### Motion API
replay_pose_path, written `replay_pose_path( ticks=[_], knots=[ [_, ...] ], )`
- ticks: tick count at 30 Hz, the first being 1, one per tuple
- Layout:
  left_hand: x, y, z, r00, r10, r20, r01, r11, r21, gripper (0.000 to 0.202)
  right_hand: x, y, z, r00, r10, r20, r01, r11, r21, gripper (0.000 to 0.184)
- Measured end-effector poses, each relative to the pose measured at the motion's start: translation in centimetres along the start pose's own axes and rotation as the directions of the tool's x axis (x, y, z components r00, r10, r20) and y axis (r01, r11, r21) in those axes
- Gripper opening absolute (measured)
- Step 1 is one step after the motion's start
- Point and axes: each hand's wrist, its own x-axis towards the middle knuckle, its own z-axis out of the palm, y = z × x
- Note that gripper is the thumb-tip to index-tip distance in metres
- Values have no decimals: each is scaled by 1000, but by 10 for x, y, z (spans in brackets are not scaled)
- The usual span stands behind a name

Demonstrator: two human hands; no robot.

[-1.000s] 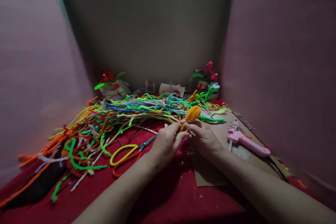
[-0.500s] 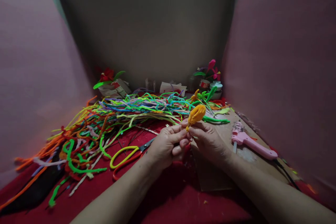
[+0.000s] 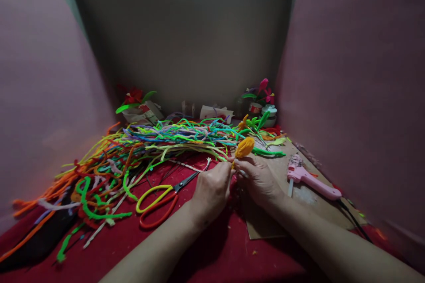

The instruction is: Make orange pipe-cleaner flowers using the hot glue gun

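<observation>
An orange-yellow pipe-cleaner flower bud (image 3: 245, 147) rises between my two hands, its fuzzy petals pointing up and slightly right. My right hand (image 3: 255, 177) pinches it near its base with thumb and fingers. Closed against the lower end of the bud is my left hand (image 3: 212, 188), back of the hand turned up, so most of its fingers are hidden. A small yellow tip shows between the two hands. Left of my left hand lie scissors (image 3: 159, 203) with one yellow and one red handle, blades toward the hand.
A large heap of coloured pipe cleaners (image 3: 179, 135) spreads across the back and left of the red cloth (image 3: 212, 252). At right, a pink glue gun (image 3: 312, 179) rests on a brown board (image 3: 265, 225). Pipe-cleaner flowers (image 3: 264, 90) in jars stand behind.
My left hand has rolled over, its fingers now curled out of sight under the bud. The view has shifted slightly, and more of the scissors' blades shows.
</observation>
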Motion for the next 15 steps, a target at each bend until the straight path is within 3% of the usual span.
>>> replay_pose_path(
  ticks=[2, 4, 7, 9, 11, 13, 15],
  knots=[
    [0, 1, -1, 997, -71, 10, 72, 995, -68, 14, -1, 1, 0, 1000, 6, 5, -6, 1000, -19, 10],
    [2, 5, -3, 966, -239, 102, 258, 931, -260, 21, -2, 1, 1, 1000, 15, 17, -14, 999, -30, 14],
    [5, 11, -7, 853, -379, 360, 521, 662, -539, 23, -4, -2, 2, 997, 43, 65, -42, 999, -19, 19],
    [5, 12, -9, 794, -357, 491, 607, 483, -631, 21, -5, -4, 3, 992, 65, 111, -66, 998, 4, 21],
    [5, 11, -10, 753, -327, 571, 658, 361, -661, 20, -6, -5, 3, 989, 54, 140, -57, 998, 18, 20],
    [5, 10, -10, 730, -308, 610, 683, 320, -656, 20, -6, -5, 2, 989, 37, 144, -40, 999, 23, 18],
    [6, 10, -8, 741, -311, 596, 671, 380, -636, 20, -6, -4, 0, 989, 46, 140, -50, 998, 27, 17]
  ],
)
